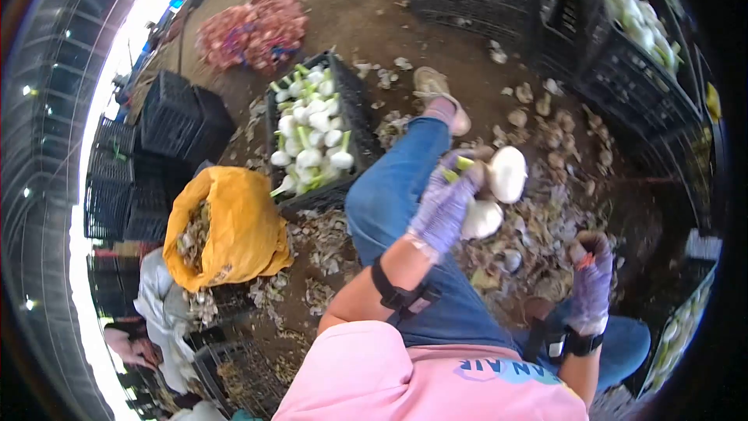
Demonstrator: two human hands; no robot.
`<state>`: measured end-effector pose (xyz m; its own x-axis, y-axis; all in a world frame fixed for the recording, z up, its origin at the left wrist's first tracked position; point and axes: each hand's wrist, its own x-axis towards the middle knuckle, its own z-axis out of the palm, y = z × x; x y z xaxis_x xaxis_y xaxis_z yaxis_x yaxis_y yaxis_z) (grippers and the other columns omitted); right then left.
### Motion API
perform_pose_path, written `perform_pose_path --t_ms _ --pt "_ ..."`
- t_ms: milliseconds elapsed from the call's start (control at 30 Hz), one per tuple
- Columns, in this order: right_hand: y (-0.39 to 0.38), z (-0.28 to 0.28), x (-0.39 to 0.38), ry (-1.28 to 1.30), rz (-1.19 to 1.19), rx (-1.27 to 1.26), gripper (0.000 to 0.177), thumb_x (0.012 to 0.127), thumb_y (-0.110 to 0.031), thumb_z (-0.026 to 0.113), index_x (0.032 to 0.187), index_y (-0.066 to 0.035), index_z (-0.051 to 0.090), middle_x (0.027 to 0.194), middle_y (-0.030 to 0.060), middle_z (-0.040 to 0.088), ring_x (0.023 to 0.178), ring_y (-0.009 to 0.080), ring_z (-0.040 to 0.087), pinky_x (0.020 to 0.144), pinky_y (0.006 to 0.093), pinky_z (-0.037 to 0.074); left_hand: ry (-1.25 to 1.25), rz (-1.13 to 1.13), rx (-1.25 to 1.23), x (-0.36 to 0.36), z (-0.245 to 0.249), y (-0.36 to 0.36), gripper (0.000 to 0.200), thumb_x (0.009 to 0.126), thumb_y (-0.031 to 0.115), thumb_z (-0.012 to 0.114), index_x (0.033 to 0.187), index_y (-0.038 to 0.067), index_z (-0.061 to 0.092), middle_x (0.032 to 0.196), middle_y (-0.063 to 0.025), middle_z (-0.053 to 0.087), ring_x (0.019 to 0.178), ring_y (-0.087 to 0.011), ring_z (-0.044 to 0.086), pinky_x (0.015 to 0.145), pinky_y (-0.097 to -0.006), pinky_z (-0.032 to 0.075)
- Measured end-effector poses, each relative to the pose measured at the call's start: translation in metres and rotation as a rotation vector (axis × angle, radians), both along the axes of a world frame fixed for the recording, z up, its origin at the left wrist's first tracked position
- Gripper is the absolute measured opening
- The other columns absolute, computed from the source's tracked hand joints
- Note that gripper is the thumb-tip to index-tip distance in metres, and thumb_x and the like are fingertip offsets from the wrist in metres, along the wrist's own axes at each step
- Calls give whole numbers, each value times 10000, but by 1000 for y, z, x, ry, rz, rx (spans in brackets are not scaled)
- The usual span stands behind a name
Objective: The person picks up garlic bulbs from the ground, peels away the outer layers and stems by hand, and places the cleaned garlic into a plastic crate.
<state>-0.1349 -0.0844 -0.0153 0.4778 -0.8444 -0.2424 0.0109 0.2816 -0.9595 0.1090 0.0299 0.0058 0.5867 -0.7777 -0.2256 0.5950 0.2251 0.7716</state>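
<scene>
My left hand (448, 203), in a purple glove, is closed around the green stems of white garlic bulbs. One bulb (507, 175) shows beyond the fingers and another (481, 219) hangs just below it. On the right, above my bent knee, my right hand (592, 277) is also gloved, with its fingers curled in. Something small and orange shows at those fingers, but I cannot make out what it is. Peeled skins (538, 245) litter the ground beneath and between my hands.
A black crate (360, 121) of garlic bulbs stands beyond my left knee. Left of it sits a yellow sack (245, 222); farther off are pink net bags (257, 27). Black crates (475, 0) line the top right, and a crate of garlic (639, 97) stands there. Part of a person shows lower left.
</scene>
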Motion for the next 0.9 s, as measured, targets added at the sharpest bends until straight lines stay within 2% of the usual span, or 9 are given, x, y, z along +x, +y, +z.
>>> perform_pose_path --t_ms 100,267,367,400,533,633,767,867,900 --pt "6 -21 6 17 93 28 216 808 -140 634 989 -43 564 840 -1 560 761 99 522 728 233 420 -289 361 213 72 26 36 303 819 231 670 1064 85 567 891 -18 598 783 -117 578 636 -251 512" --pt "10 -24 19 346 254 -28 215 816 -153 620 988 -26 595 892 12 589 803 89 518 740 221 414 -739 863 490 206 -11 123 221 859 208 623 1025 67 582 891 -28 596 771 -116 553 675 -252 478" --pt "5 -27 24 389 275 4 206 821 -143 610 988 -22 604 900 26 602 814 105 525 747 241 417 -893 1045 735 274 -52 182 185 843 140 627 990 31 599 907 -52 609 791 -134 561 725 -261 470" --pt "3 -28 24 382 285 35 203 821 -137 608 989 -23 607 907 29 607 825 113 532 754 248 422 -716 1088 697 285 -63 193 201 819 123 646 990 27 603 909 -60 614 797 -130 562 733 -263 468" --pt "1 -43 26 372 237 37 194 835 -132 587 1001 -31 603 903 8 594 828 93 520 749 226 405 -812 640 1092 300 -69 217 262 769 158 694 985 29 620 923 -49 618 811 -132 558 738 -264 463" --pt "-5 -30 30 534 341 -68 233 830 -182 602 1003 -25 612 898 28 615 854 111 540 762 251 428 -809 606 958 330 -72 192 258 793 153 672 1010 21 621 949 -53 616 880 -136 546 804 -265 443" --pt "-6 -61 17 354 272 189 204 842 -147 604 1003 -21 610 890 35 619 826 104 545 742 248 445 -1174 294 733 267 1 33 258 820 105 628 1054 0 600 1007 -67 603 934 -155 557 866 -282 434" --pt "-9 -73 12 286 280 317 178 853 -96 590 1012 -17 606 907 36 619 809 88 540 722 233 448 -1327 -157 629 193 -2 -91 280 819 72 602 1091 7 579 1046 -85 605 968 -168 561 884 -296 436" --pt "-9 -73 11 283 238 392 187 858 -130 597 1006 -17 607 908 32 617 820 89 539 737 235 445 -1135 -332 615 173 -15 -125 301 824 88 600 1118 29 565 1099 -88 581 1021 -188 542 913 -298 419"
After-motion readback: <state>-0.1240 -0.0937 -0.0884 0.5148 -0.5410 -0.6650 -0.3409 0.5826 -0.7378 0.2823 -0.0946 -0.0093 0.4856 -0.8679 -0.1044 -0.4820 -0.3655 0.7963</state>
